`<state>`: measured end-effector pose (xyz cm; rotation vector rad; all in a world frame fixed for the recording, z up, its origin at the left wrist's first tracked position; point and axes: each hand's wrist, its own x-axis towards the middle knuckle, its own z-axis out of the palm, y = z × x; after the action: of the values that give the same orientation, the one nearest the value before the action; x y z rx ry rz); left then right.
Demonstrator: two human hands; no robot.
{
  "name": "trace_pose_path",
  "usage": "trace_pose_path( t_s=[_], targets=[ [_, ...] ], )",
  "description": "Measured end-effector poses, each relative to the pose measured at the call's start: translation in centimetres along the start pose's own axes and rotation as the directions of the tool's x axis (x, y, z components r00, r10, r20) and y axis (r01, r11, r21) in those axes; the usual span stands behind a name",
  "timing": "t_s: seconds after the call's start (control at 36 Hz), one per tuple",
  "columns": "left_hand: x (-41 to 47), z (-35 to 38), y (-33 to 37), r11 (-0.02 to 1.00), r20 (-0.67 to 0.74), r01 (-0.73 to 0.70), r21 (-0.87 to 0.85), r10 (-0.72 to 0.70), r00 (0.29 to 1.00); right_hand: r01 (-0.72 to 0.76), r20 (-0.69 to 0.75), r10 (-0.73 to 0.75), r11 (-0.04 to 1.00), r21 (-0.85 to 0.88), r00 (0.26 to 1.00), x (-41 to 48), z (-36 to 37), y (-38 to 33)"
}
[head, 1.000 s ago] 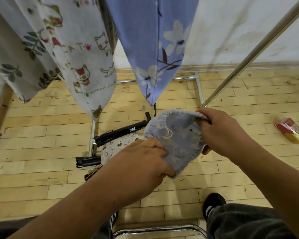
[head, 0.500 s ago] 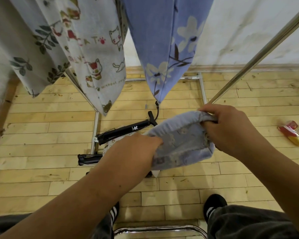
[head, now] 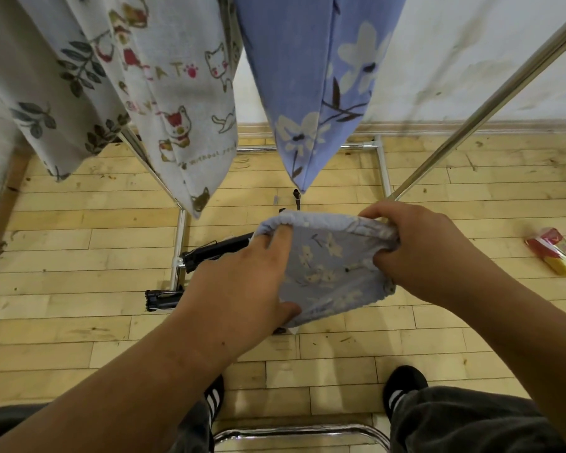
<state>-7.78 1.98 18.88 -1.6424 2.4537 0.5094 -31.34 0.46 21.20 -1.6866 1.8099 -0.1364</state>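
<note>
Blue floral cloth (head: 330, 273) gripped by left hand (head: 242, 282) and right hand (head: 428, 253); black tripod (head: 209, 253) lies beneath on floor.

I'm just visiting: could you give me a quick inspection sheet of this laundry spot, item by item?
Surface: wooden plank floor, scuffed.
Job's things: small blue flowered cloth, held up between both hands.
Clutter: black tripod and red-yellow packet on the floor.
Grippers: left hand and right hand each grip the cloth's edge.
Cables: nothing seen.
Surroundings: metal drying rack with cat-print cloth and blue flowered sheet hanging; stained white wall.
</note>
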Motion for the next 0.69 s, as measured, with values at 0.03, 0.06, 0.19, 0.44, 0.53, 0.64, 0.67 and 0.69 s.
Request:
trace_pose_path(
  t_s=[0.03,0.06,0.19,0.44,0.53,0.64,0.67,0.69],
  targets=[
    [0.0,-0.2,-0.1,1.0,0.012,0.005,0.003,-0.005,1.0,0.005,-0.011,-0.005,1.0,0.004,1.0,0.0,0.0,-0.2],
    [0.0,-0.4,-0.1,1.0,0.023,0.013,0.01,-0.013,1.0,0.012,-0.019,-0.012,1.0,0.007,1.0,0.0,-0.1,-0.3],
    [0.1,-1.2,0.0,0.998,0.067,0.053,0.038,-0.056,0.996,0.033,0.001,-0.033,0.999,-0.006,0.999,-0.2,-0.1,-0.6],
    [0.2,-1.1,0.2,1.0,0.074,0.014,0.001,-0.014,0.997,0.039,-0.031,-0.04,0.998,-0.044,0.999,0.2,-0.1,0.3],
    [0.2,-1.2,0.0,1.0,0.068,-0.024,-0.016,0.025,0.997,0.034,-0.02,-0.034,0.999,0.005,0.999,0.4,-0.1,0.4],
    [0.7,-1.5,-0.9,0.956,0.067,0.031,-0.29,-0.012,0.998,-0.04,-0.003,0.04,0.996,0.081,0.999,0.7,-0.1,0.4],
    [0.9,-1.6,-1.2,0.933,0.035,0.049,-0.357,-0.039,0.999,-0.049,-0.015,0.051,0.994,0.096,0.999,0.7,0.0,0.4],
    [1.1,-1.7,-1.6,0.91,0.004,0.068,-0.409,-0.073,0.997,-0.062,-0.027,0.065,0.991,0.116,0.997,0.7,0.1,0.4]
  ],
)
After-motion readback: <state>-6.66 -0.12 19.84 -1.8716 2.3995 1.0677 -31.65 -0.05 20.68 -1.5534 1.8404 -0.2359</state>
